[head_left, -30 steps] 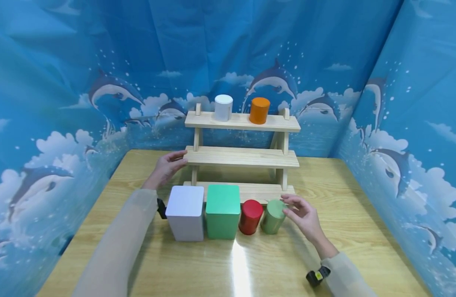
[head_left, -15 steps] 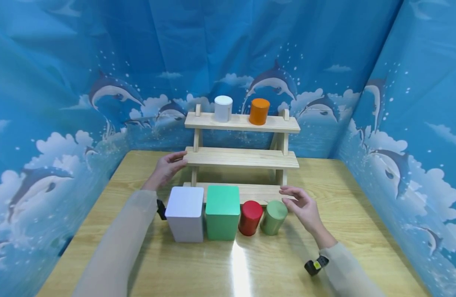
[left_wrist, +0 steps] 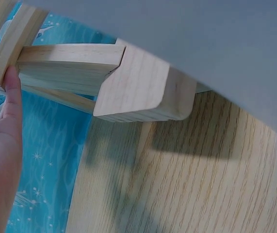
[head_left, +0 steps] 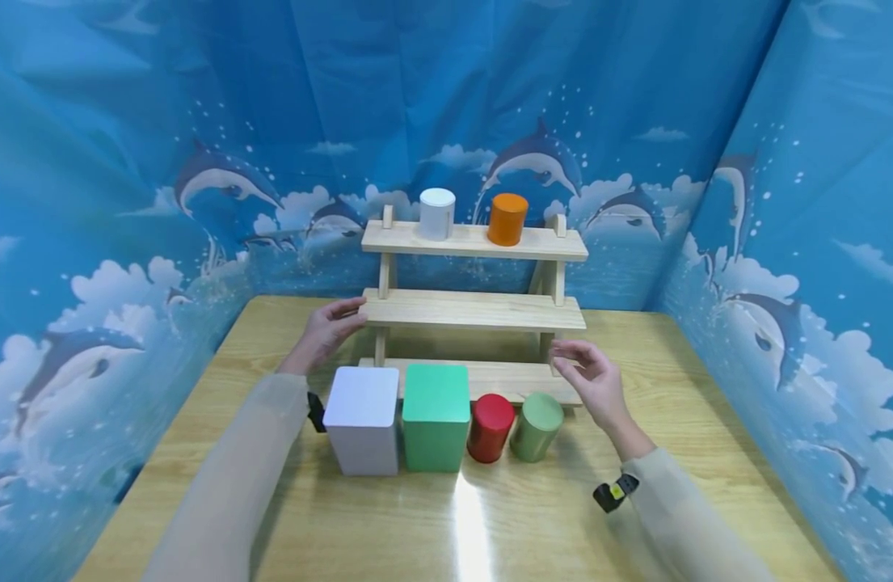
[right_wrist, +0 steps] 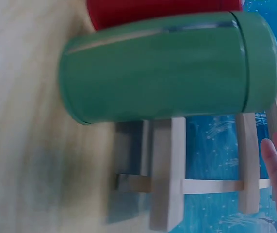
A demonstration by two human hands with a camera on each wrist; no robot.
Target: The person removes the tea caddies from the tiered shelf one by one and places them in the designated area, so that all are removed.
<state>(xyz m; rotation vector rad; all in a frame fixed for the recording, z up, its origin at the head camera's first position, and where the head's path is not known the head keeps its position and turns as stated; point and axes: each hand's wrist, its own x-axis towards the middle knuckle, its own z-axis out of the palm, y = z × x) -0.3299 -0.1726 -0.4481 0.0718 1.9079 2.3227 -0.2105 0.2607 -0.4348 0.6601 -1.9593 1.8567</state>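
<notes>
A three-tier wooden display shelf stands at the back of the table. My left hand is at the left end of its middle board; in the left wrist view the fingertips pinch that board's end. My right hand hovers by the right end of the lowest board, fingers loosely bent, holding nothing. Nearest to it is a green canister, upright in front of the shelf. Left of that stand a red canister, a green box and a white box. The green canister fills much of the right wrist view.
On the top board sit a white cylinder and an orange cylinder. A blue dolphin-print curtain encloses the wooden table at the back and sides. The boxes and canisters form a row before the lowest board.
My right hand has moved off the green canister, away from me and slightly up, toward the right end of the shelf. My left hand and the objects stay in place.
</notes>
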